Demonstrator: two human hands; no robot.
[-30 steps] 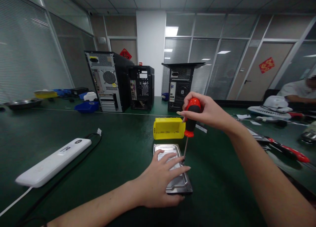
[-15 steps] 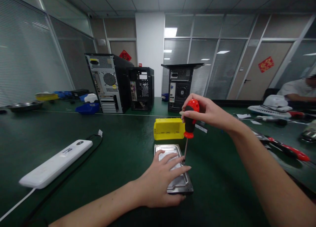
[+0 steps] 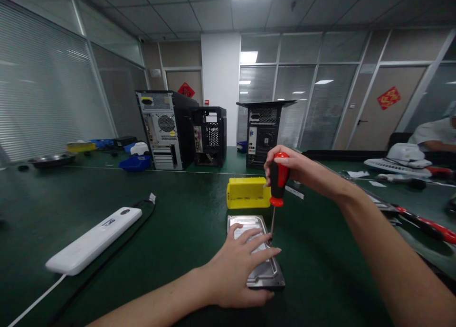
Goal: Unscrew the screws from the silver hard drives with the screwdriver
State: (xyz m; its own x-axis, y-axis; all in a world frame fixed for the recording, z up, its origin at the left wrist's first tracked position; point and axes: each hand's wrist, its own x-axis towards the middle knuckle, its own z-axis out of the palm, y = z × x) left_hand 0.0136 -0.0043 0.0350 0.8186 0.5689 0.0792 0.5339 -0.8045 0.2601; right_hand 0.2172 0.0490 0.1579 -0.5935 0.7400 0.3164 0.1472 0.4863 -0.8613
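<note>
A silver hard drive (image 3: pixel 265 275) lies flat on the green table. My left hand (image 3: pixel 242 267) rests across it with fingers spread, covering much of its top; the thumb is by its near edge. My right hand (image 3: pixel 285 168) is closed around the red and black handle of a screwdriver (image 3: pixel 277 187). The screwdriver stands nearly upright, its shaft pointing down to the drive's right edge beside my left fingertips. Whether the tip sits in a screw I cannot tell. Just beyond the drive is a yellow bin (image 3: pixel 245 204).
A white power strip (image 3: pixel 94 241) with its cable lies on the left. Computer cases (image 3: pixel 183 132) stand at the back near a blue bin (image 3: pixel 134 163). On the right are red-handled tools (image 3: pixel 423 222) and a white cap (image 3: pixel 401 156); a person (image 3: pixel 436 135) sits beyond.
My view has tilted up slightly, so everything appears lower and a little to the right. My right-hand grip has turned around the screwdriver handle. The left hand stays on the hard drive.
</note>
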